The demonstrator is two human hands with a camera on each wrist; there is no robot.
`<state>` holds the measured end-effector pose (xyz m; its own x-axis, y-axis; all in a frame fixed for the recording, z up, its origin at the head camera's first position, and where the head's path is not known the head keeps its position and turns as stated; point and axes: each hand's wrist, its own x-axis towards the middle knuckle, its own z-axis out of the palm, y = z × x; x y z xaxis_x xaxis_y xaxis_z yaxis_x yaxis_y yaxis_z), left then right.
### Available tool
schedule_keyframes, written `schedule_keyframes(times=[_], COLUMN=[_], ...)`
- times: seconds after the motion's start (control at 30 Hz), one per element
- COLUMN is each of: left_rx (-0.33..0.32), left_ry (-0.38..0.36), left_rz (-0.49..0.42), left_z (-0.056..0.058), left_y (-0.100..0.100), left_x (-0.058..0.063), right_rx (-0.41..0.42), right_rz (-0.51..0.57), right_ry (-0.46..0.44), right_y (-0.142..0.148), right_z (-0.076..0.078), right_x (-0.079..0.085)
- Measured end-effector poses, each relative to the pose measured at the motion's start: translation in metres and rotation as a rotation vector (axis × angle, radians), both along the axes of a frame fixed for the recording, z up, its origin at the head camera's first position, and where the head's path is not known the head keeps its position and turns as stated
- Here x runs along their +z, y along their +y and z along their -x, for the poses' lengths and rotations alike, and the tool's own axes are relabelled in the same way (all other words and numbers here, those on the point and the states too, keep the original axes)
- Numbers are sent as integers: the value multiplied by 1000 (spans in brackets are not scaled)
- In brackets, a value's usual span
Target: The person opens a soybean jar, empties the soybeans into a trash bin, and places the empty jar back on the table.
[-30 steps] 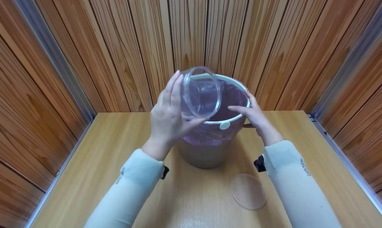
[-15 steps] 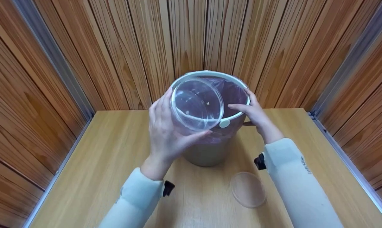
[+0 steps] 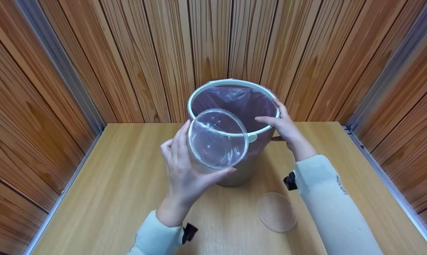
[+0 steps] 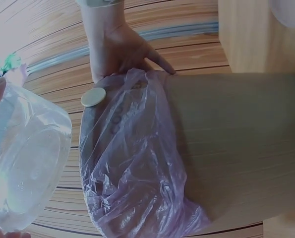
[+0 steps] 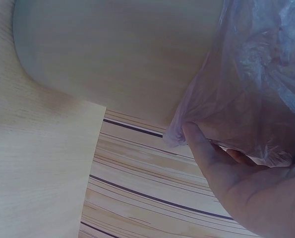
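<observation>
In the head view my left hand (image 3: 181, 173) holds a clear round plastic container (image 3: 217, 145) between thumb and fingers, its wide round face turned toward me. A few small pale specks show on it. It overlaps the near rim of a grey-brown trash bin (image 3: 240, 175), which has a purple bag liner (image 3: 231, 97) folded over its edge. My right hand (image 3: 286, 127) grips the bin's right rim, thumb over the inside. From the left wrist the container (image 4: 33, 163) appears apart from the bin. In the right wrist view, fingers (image 5: 199, 144) press the liner against the bin's outside.
A clear round lid (image 3: 277, 212) lies on the wooden table (image 3: 128, 159) in front of the bin, to the right. Wood-panelled walls (image 3: 213, 42) enclose the back and both sides, with metal strips at the corners.
My left hand has lowered the container from over the bin's mouth toward me, past the near rim, turning its round face my way. The right hand stays on the rim.
</observation>
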<state>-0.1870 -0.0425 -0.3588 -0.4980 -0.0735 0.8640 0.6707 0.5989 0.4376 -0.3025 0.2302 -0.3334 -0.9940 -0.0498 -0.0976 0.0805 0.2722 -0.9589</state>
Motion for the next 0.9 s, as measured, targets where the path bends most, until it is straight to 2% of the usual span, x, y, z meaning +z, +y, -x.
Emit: schedule_keyframes(times=[0.23, 0.47, 0.67, 0.9], left_rx=[2, 6, 19, 44], left_ry=[-56, -158, -193, -244], left_rz=[-26, -52, -59, -31], left_z=[-10, -19, -24, -28], left_y=[-2, -3, -3, -5], left_x=[-12, -37, -55, -71], right_rx=[-4, 9, 30, 51], right_rz=[15, 16, 5, -17], right_ry=[-4, -4, -2, -8], right_y=[0, 0, 3, 5], right_z=[0, 1, 0, 0], right_x=[0, 0, 1, 1])
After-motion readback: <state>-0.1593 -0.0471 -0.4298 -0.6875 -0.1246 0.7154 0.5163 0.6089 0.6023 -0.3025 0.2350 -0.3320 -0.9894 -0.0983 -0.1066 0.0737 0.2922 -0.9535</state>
